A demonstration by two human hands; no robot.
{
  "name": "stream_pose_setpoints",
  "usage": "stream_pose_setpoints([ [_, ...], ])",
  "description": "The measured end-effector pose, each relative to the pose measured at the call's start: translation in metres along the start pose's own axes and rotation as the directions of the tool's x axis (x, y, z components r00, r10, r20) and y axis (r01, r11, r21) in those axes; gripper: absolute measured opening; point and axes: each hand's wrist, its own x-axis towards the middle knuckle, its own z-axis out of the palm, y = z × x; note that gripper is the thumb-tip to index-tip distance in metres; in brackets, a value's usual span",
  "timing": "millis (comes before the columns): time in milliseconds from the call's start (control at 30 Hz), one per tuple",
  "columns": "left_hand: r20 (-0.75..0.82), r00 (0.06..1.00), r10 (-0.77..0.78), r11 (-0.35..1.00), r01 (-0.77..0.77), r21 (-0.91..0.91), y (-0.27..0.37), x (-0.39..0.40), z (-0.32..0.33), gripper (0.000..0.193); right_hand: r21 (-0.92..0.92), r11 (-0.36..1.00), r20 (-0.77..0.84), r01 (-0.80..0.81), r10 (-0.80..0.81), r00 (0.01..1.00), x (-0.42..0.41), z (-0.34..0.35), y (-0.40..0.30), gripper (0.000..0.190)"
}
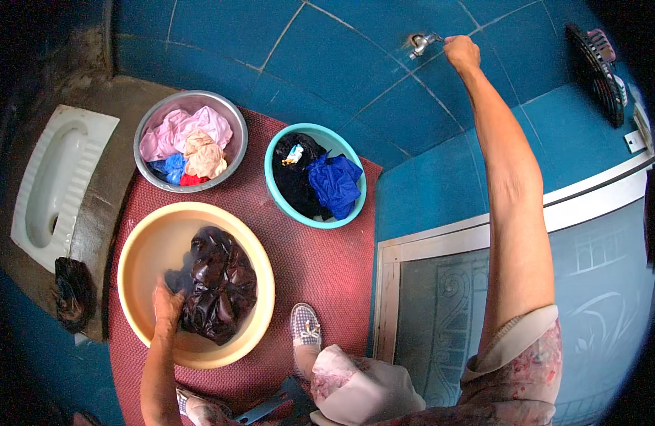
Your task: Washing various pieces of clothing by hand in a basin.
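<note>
My right hand (pixel 462 52) reaches up to the wall, its fingers closed around the handle of a metal water tap (pixel 422 46). Down at the lower left, my left hand (pixel 168 304) is partly in cloudy water inside a yellow plastic basin (pixel 265 266), against a dark wet garment (pixel 221 287). Its fingertips are hidden by the water and cloth, so its grip is unclear. Beyond stands a metal basin (pixel 242 146) with pink (pixel 213 125), peach, blue and red clothes. A turquoise basin (pixel 271 194) holds black clothes and a blue cloth (pixel 335 183).
A red textured mat (pixel 285 255) lies under the basins. On the left a squat toilet (pixel 56 186) is set in a raised ledge, with a black plastic bag (pixel 73 293) at its edge. A white-framed glass door (pixel 444 319) stands at the right.
</note>
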Motion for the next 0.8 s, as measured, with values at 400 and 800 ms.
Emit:
stream_pose_setpoints([
  [400, -0.019, 1.0, 0.002, 0.999, -0.002, 0.04, -0.006, 0.0, 0.0, 0.055, -0.007, 0.999, -0.016, 0.048, -0.048, 0.999, -0.005, -0.003, -0.002, 0.03],
  [800, -0.066, 0.995, -0.071, 0.997, 0.073, 0.024, 0.021, -0.013, -0.015, 0.054, 0.486, 0.528, -0.474, 0.697, -0.51, 0.718, -0.225, 0.01, -0.105, 0.024],
])
